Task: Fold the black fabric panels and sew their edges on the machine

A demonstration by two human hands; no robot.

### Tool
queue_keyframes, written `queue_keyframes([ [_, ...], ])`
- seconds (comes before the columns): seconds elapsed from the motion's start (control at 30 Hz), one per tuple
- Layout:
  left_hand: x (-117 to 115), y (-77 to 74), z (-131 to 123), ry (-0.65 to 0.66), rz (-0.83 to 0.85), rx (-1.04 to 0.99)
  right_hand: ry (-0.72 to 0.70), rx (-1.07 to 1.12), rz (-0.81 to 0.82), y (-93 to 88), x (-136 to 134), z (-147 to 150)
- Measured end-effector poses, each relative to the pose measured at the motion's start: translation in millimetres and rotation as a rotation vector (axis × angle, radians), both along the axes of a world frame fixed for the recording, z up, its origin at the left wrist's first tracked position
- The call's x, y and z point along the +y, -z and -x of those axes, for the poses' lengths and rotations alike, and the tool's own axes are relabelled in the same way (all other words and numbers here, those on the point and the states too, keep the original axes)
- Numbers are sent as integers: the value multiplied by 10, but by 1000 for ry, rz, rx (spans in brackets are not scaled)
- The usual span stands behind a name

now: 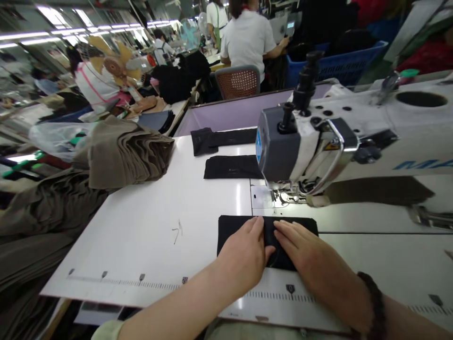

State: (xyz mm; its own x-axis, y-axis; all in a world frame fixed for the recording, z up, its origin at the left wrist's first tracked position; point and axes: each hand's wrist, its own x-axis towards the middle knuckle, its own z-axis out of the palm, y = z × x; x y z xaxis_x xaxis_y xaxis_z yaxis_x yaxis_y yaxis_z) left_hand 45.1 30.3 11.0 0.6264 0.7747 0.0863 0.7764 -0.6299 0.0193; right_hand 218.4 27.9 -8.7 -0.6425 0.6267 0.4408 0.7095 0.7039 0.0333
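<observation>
A black fabric piece (229,231), roughly rectangular, lies on the white table in front of the sewing machine's needle area (283,196). My left hand (244,250) rests on its middle, fingers stretched forward and thumb pointing right. Just beside it, my right hand (300,243) presses on the right half with fingers extended. The fingertips of both hands are close together but apart. Neither hand wraps around the cloth; both lie over it, hiding much of its centre and lower edge.
Black fabric pieces (231,166) lie behind, left of the sewing machine head (279,141). A pile of folded olive-brown cloth (123,153) stands on the left. Ruler marks run along the table's front edge (141,283). Ahead are a chair (238,81), a blue basket (339,63) and seated people.
</observation>
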Motion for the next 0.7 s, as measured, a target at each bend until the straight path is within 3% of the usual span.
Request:
queue_keyframes([
  [0.27, -119, 194, -47, 27, -137, 13, -6, -5, 103, 73, -24, 25],
  [0.5, -137, 328, -28, -68, -23, -76, -69, -10, 5, 208, -11, -35],
  [0.7, -122, 255, -10, -121, 91, -104, -74, -33, 49, 250, 13, -85],
])
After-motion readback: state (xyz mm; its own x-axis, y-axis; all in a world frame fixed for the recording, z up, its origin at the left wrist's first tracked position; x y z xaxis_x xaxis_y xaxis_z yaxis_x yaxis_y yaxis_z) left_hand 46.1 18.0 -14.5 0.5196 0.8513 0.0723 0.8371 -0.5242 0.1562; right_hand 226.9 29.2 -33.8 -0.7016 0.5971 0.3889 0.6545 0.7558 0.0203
